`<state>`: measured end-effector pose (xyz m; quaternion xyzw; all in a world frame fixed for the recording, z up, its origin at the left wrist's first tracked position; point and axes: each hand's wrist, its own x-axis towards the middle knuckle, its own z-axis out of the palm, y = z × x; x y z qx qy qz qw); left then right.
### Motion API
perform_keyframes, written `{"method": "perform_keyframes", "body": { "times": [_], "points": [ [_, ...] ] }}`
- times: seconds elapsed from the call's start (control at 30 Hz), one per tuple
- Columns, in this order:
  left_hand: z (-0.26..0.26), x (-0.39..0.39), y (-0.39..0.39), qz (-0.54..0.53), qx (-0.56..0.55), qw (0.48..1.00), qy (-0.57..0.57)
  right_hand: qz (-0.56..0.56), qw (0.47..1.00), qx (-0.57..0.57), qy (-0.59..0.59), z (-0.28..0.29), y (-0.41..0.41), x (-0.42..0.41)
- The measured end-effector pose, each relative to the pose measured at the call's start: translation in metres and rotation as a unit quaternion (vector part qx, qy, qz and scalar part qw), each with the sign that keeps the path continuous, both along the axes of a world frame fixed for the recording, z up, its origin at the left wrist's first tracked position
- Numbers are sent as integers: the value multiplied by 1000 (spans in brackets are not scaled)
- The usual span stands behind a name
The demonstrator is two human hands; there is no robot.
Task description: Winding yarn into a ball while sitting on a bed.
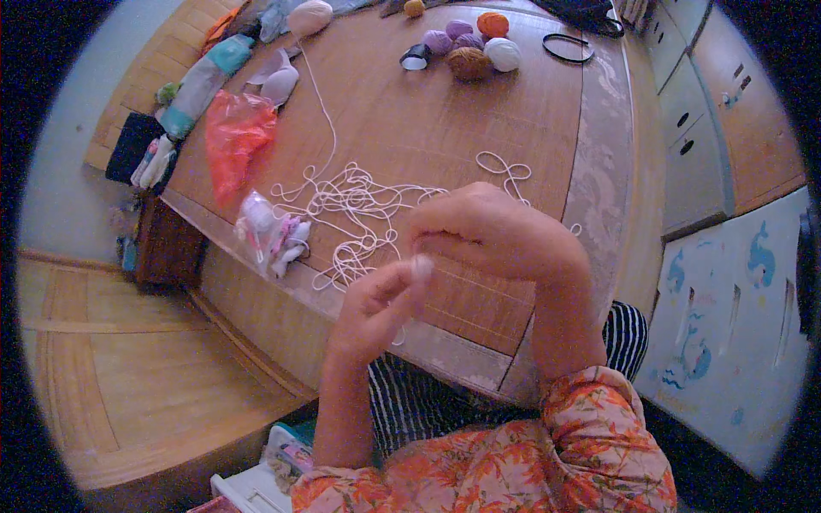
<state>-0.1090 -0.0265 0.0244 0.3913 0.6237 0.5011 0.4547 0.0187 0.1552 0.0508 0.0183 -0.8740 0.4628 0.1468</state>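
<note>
My left hand (378,304) pinches a small white wad of yarn (421,267) between thumb and fingers, slightly blurred. Close above it, my right hand (471,221) is bent sharply at the wrist, its back towards me. Its fingertips are hidden, so I cannot tell what they hold. Loose white yarn (359,199) lies tangled on the brown mat (417,134) to the left of the hands. One strand runs from the tangle up to a pale yarn ball (310,17) at the far edge. Another loop of yarn (503,167) lies just beyond my right hand.
Purple yarn balls (438,42), an orange ball (492,25), a brown ball (469,63) and a white ball (502,54) cluster at the back. A black ring (569,49) lies right of them. Leftward are a red plastic bag (237,138) and a clear bag of yarn (260,215).
</note>
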Motion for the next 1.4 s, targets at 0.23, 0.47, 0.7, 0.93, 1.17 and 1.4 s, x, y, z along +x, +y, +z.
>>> {"method": "perform_keyframes", "body": {
  "times": [0.23, 0.47, 0.7, 0.93, 1.17, 1.4],
  "points": [
    [-6, 2, 8, 182, 156, 929, -282, -6, 999, 1, 32, -14, -2, -9],
    [-1, 7, 20, 150, 214, 935, -240, -29, 993, 75, -92, -1, -18, -10],
    [-8, -6, 0, -1, -34, 999, -29, -54, 995, 50, 72, -21, -1, -12],
    [4, -4, 16, 144, 192, 967, -88, 16, 998, 58, -19, -7, -15, -6],
    [6, 1, -5, 21, 101, 978, -181, -54, 997, 44, 42, -6, -11, -7],
    [14, -2, 0, 89, 54, 994, -9, -26, 999, 7, 36, 4, -13, -4]
  ]
}}
